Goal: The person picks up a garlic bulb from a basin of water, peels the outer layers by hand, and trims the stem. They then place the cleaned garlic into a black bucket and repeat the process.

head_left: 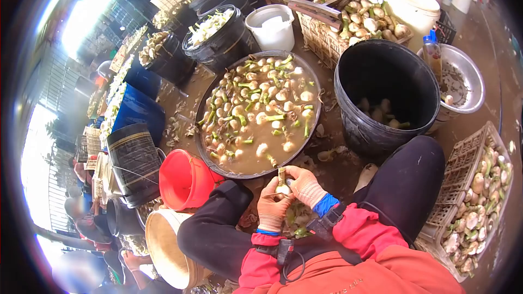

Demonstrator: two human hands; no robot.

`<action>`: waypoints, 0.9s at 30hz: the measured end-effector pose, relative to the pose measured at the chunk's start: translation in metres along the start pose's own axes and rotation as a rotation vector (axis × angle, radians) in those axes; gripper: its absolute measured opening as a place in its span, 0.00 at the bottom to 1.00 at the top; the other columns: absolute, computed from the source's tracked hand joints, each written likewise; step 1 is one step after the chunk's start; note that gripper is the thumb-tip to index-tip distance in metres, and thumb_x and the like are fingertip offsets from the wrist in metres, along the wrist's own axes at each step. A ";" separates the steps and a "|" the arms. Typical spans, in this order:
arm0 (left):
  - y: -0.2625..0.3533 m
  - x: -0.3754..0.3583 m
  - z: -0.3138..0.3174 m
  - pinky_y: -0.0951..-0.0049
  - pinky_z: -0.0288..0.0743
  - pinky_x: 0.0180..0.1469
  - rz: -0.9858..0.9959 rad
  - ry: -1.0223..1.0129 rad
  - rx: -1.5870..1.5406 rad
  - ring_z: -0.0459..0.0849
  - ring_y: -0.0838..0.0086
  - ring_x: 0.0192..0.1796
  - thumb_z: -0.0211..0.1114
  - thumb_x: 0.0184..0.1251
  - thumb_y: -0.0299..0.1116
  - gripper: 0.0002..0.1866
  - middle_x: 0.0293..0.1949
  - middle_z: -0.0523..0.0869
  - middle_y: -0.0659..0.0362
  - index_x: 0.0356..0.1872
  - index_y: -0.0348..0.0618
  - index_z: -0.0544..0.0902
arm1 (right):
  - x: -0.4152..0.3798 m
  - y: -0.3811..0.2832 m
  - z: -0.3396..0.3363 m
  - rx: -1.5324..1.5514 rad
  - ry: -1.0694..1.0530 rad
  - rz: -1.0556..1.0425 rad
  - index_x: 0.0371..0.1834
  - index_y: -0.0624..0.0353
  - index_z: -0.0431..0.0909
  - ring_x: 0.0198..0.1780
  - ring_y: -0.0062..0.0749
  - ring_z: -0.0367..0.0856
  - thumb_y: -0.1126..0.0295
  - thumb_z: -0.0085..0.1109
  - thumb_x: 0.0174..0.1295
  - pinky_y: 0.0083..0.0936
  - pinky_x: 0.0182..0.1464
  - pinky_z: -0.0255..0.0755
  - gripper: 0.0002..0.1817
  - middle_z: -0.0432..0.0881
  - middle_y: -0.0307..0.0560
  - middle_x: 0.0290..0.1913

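Between two close-set hands, one round, pale, green-stemmed bulb (283, 188) stands upright, clamped by the left orange-gloved hand (274, 207); the right orange-gloved hand (306, 186) curls beside it, grip unclear.

A pale, rounded bulb (283, 189) is sitting between your left hand (273, 208) and right hand (306, 186), its stem (281, 175) pointing away from you.

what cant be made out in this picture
Head view:
Basin floor: hidden by murky water.
Any blade in the right hand, by the bulb: fingers hide it, too small.
Black bucket bottom: hidden by shadow and contents.
Faces at left: blurred.
Jacket hem: cut off by lower edge.
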State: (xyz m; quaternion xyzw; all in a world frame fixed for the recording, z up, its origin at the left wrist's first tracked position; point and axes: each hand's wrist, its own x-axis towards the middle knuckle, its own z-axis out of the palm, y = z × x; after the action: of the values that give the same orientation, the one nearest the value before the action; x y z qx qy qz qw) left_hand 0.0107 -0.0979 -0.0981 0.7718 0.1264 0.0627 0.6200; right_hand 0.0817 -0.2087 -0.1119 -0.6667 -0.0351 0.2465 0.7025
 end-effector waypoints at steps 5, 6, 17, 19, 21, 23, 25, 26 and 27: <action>0.007 0.007 -0.018 0.75 0.73 0.31 -0.404 -0.204 -0.928 0.79 0.75 0.31 0.63 0.61 0.48 0.23 0.37 0.82 0.57 0.52 0.45 0.76 | -0.003 -0.004 -0.002 0.230 -0.059 -0.101 0.54 0.66 0.74 0.47 0.24 0.77 0.84 0.52 0.53 0.20 0.50 0.71 0.22 0.80 0.42 0.46; 0.008 0.004 -0.019 0.76 0.70 0.27 -0.472 -0.161 -0.994 0.78 0.74 0.28 0.59 0.61 0.55 0.25 0.34 0.82 0.57 0.49 0.46 0.76 | -0.006 -0.008 -0.003 0.318 -0.084 -0.137 0.54 0.66 0.74 0.48 0.24 0.77 0.84 0.53 0.52 0.20 0.52 0.71 0.23 0.80 0.43 0.48; 0.002 0.010 -0.017 0.77 0.64 0.20 -0.500 -0.292 -0.911 0.73 0.77 0.22 0.51 0.61 0.65 0.33 0.28 0.79 0.59 0.55 0.48 0.71 | -0.023 -0.016 0.004 0.617 -0.104 0.188 0.53 0.62 0.75 0.39 0.21 0.78 0.73 0.63 0.58 0.21 0.41 0.74 0.18 0.81 0.36 0.42; -0.015 0.011 -0.008 0.76 0.72 0.28 -0.100 -0.105 -0.399 0.76 0.76 0.30 0.62 0.59 0.57 0.39 0.34 0.78 0.62 0.66 0.47 0.62 | -0.013 0.002 0.006 0.607 0.078 0.041 0.50 0.63 0.77 0.39 0.19 0.77 0.73 0.65 0.57 0.20 0.41 0.73 0.17 0.81 0.36 0.41; 0.006 -0.001 -0.003 0.76 0.75 0.40 0.086 0.028 0.064 0.78 0.76 0.38 0.69 0.57 0.40 0.40 0.38 0.76 0.62 0.68 0.45 0.58 | -0.013 -0.001 0.005 0.632 0.112 0.008 0.48 0.62 0.78 0.40 0.18 0.77 0.73 0.66 0.56 0.18 0.41 0.73 0.16 0.81 0.35 0.41; 0.014 -0.001 0.000 0.75 0.75 0.45 0.423 0.050 0.312 0.78 0.75 0.41 0.71 0.53 0.31 0.41 0.42 0.77 0.59 0.67 0.40 0.59 | -0.017 -0.010 0.004 0.611 0.144 0.107 0.49 0.63 0.78 0.40 0.18 0.77 0.75 0.65 0.56 0.18 0.42 0.73 0.16 0.81 0.36 0.41; 0.008 0.001 -0.003 0.75 0.75 0.45 0.417 0.063 0.317 0.78 0.76 0.42 0.75 0.48 0.25 0.43 0.42 0.78 0.58 0.66 0.36 0.61 | -0.018 -0.012 0.005 0.548 0.139 0.112 0.48 0.64 0.78 0.41 0.19 0.78 0.75 0.64 0.57 0.17 0.43 0.73 0.15 0.82 0.37 0.41; 0.012 0.000 -0.004 0.75 0.75 0.46 0.269 0.036 0.028 0.78 0.76 0.43 0.75 0.47 0.26 0.43 0.41 0.78 0.58 0.65 0.35 0.61 | -0.016 -0.008 0.006 0.568 0.105 0.052 0.49 0.64 0.77 0.40 0.19 0.78 0.76 0.62 0.58 0.17 0.42 0.73 0.15 0.82 0.37 0.41; 0.014 -0.001 -0.005 0.75 0.75 0.47 0.117 0.009 -0.258 0.78 0.76 0.43 0.76 0.47 0.27 0.42 0.40 0.79 0.59 0.64 0.33 0.62 | -0.015 -0.003 0.007 0.588 0.070 -0.007 0.49 0.64 0.77 0.40 0.20 0.78 0.78 0.60 0.58 0.17 0.42 0.74 0.14 0.82 0.38 0.41</action>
State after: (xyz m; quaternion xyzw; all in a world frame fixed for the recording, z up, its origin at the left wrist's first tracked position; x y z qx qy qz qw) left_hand 0.0104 -0.0959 -0.0835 0.6913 0.0748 0.1182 0.7089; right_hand 0.0672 -0.2082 -0.1037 -0.4428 0.0596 0.2203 0.8671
